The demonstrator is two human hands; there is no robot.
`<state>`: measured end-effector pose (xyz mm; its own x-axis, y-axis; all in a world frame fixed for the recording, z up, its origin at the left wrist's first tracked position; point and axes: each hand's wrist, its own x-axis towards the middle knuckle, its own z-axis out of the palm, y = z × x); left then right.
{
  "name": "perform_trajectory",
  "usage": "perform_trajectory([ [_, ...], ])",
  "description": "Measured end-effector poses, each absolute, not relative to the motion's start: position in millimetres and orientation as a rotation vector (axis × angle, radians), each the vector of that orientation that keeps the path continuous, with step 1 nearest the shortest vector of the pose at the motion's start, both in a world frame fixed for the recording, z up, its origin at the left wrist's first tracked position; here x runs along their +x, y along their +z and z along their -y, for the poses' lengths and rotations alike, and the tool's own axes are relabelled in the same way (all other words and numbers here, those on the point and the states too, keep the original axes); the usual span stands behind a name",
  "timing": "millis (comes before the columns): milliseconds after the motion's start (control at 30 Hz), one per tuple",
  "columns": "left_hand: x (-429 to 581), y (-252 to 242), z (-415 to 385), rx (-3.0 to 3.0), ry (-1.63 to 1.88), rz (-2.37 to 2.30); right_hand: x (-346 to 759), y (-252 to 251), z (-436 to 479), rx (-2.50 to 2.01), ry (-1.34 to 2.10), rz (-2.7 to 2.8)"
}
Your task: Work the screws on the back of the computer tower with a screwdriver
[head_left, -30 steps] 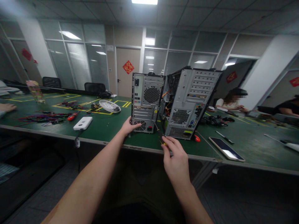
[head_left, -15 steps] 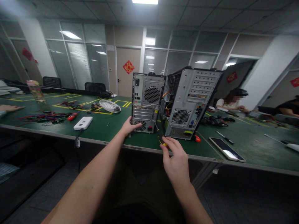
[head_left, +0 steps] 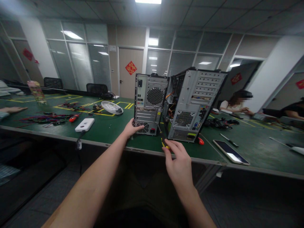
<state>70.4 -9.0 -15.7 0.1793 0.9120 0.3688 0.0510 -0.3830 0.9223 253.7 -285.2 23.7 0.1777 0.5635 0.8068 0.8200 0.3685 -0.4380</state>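
The right hand (head_left: 179, 160) pinched a screwdriver (head_left: 162, 136), its tip at the lower right edge of a small computer (head_left: 151, 87) whose lower left side the left hand (head_left: 131, 129) clasped, upright on the green table (head_left: 114, 134) beside a larger computer (head_left: 185, 104), a door (head_left: 130, 85) well behind.

Grey computer tower (head_left: 150, 106) stands upright; yellow-black screwdriver (head_left: 162, 136) slants near its base.

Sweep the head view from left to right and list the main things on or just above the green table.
Drink bottle → white power bank → white slotted dish → smaller computer tower → screwdriver → larger computer tower → smartphone.
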Motion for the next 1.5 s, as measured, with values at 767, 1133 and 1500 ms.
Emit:
perform_trajectory([
  [767, 57.3, -15.7, 10.5, 1.603, 1.326, -0.918, 234.3, 21.7, 279.1, -1.420, -0.464, 1.582],
  [1133, 32.4, -18.7, 6.0, 1.605, 1.334, -0.892, 203.6, 77.5, 259.0, -2.082, -0.839, 2.160],
  [1500, 25.2, -19.6, 7.3, 1.584, 1.337, -0.879, 200.1, 81.8, 247.2, -2.040, -0.874, 2.433],
])
